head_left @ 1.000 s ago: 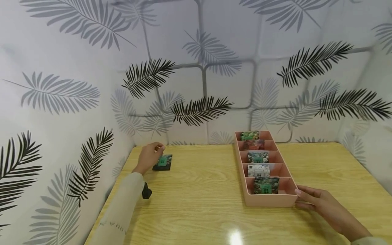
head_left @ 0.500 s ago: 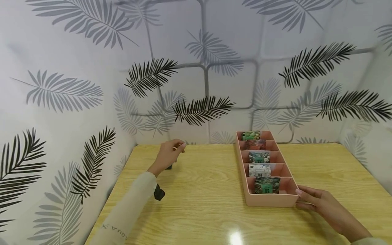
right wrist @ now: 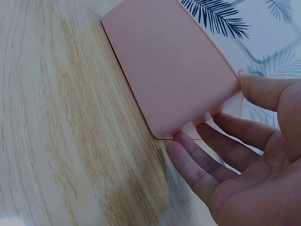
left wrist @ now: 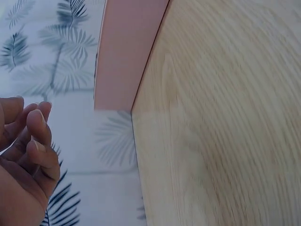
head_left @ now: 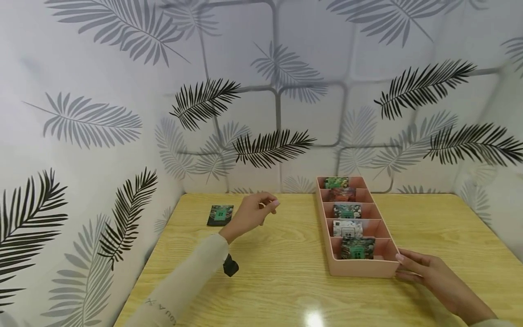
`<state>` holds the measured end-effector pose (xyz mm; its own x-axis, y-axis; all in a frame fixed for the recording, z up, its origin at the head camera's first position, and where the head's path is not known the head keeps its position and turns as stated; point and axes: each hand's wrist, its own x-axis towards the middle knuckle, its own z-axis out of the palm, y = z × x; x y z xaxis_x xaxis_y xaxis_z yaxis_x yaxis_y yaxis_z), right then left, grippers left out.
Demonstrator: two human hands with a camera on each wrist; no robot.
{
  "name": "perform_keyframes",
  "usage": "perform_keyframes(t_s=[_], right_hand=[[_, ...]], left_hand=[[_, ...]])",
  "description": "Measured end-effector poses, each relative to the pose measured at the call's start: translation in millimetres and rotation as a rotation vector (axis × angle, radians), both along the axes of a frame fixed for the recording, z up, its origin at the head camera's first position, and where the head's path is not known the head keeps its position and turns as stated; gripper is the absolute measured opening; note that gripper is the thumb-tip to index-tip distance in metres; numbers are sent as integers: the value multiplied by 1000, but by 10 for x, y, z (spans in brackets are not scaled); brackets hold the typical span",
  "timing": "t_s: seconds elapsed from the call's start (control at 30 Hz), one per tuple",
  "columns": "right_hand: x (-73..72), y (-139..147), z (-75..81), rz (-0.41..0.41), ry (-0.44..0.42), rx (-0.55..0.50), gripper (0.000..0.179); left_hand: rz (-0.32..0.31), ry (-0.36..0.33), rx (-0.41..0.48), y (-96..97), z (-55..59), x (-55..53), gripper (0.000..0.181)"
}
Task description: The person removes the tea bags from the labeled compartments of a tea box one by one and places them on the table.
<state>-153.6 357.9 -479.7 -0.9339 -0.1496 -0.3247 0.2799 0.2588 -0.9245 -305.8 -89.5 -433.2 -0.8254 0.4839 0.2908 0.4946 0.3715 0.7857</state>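
Observation:
A long pink compartment box (head_left: 365,268) sits on the table, right of the middle. Small flat sachets stand in its compartments: a dark one with a green label (head_left: 358,249) nearest, then a white one (head_left: 347,228), with others behind. My right hand (head_left: 433,274) holds the box's near right corner; in the right wrist view its thumb is at the rim and the fingertips (right wrist: 181,141) rest against the wall. My left hand (head_left: 253,211) hovers left of the box, fingers loosely curled around nothing. Behind that hand lies another dark sachet with a green label (head_left: 220,214).
The light wooden table (head_left: 282,281) runs back to a wall covered with feather-patterned paper (head_left: 302,113). A second patterned wall closes off the left side. A black device (head_left: 230,265) hangs under the left wrist.
My left hand has moved right, away from the dark sachet at the left, toward the pink box. That sachet stays on the table. The right hand keeps its hold on the box corner.

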Motion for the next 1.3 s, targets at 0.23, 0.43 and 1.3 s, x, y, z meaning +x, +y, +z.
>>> perform_keyframes(t_s=[0.23,0.43,1.3], right_hand=[[13,6,-26,-18,-21,22,75],[16,24,-33,-21,-8,9,74],[5,9,-23,-5,9,-12,75]], left_hand=[[-100,14,-7,304,-21,119,16],[-161,49,-34,547,-13,205,15],[-270,300,-268,1349,-55,451,14]])
